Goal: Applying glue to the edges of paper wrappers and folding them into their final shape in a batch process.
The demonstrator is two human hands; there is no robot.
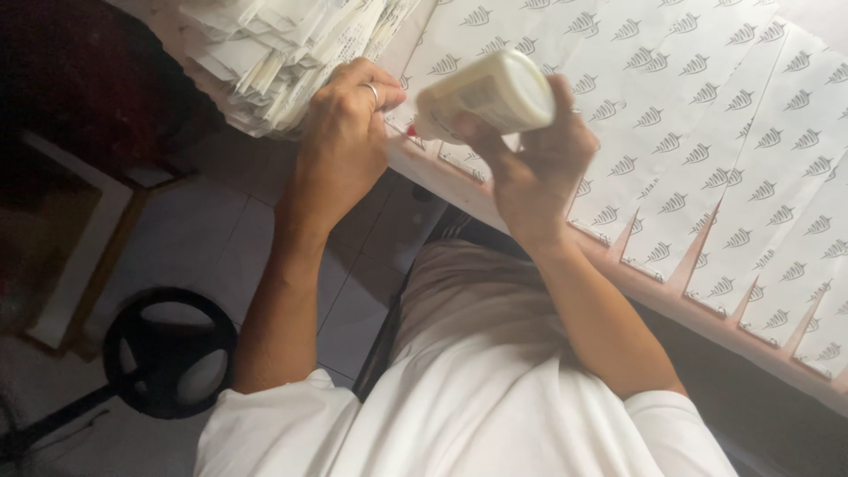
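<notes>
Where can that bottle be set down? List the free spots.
No bare tabletop shows: printed sheets cover it to the table edge, and the paper stack crowds the left hand. Only flat room: on the sheets beyond the right hand holding the bottle.

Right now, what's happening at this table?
A person in a white shirt is working at the table's edge. The right hand holds a white squeeze bottle tipped sideways, its red tip down near the table edge. The left hand, with a ring on one finger, rests there beside the tip. Overlapping patterned paper sheets cover the table, and a pile of folded papers sits by the left hand.
</notes>
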